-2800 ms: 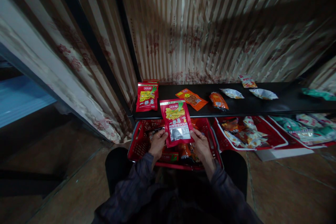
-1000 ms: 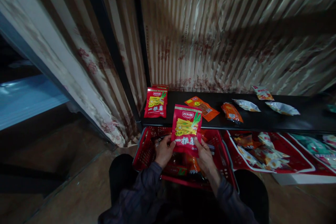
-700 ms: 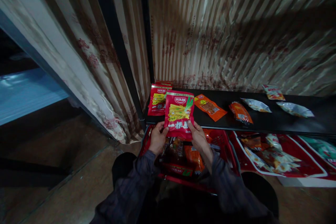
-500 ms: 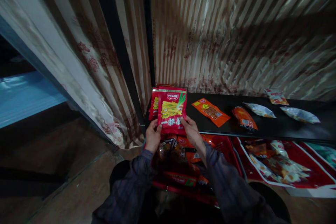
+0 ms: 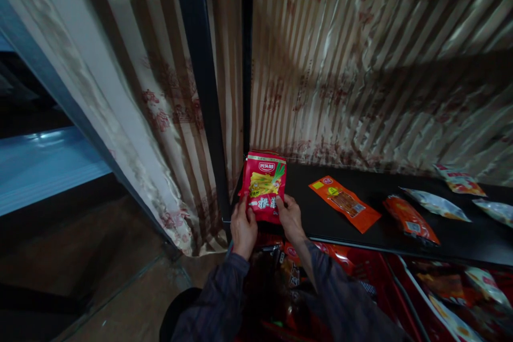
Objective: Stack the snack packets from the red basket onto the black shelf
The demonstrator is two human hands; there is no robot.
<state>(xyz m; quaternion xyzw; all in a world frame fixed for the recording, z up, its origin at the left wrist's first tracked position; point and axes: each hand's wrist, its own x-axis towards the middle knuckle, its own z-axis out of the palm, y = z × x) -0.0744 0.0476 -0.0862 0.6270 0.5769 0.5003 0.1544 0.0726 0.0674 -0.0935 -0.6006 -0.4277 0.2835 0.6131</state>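
Observation:
A red snack packet [image 5: 265,181], printed with yellow sticks and green onion, lies at the left end of the black shelf, stacked over other red packets whose edges barely show. My left hand [image 5: 243,227] grips its lower left edge, the fingers along the side. On the lower right corner, my right hand [image 5: 291,218] has closed, thumb on the front; its fingertips behind the packet are hidden. To the right on the same shelf is a flat orange packet [image 5: 344,204].
Farther right on the black shelf [image 5: 316,224] lie a plump orange packet [image 5: 411,220] and several white packets [image 5: 436,204]. Below the front edge are red bins of packets [image 5: 294,272]. A dark post [image 5: 200,64] and striped curtain [image 5: 160,117] border the left.
The red packet has settled back over the red packets behind it, covering most of them, with both hands still on it. My view has shifted, so the shelf appears lower and nearer.

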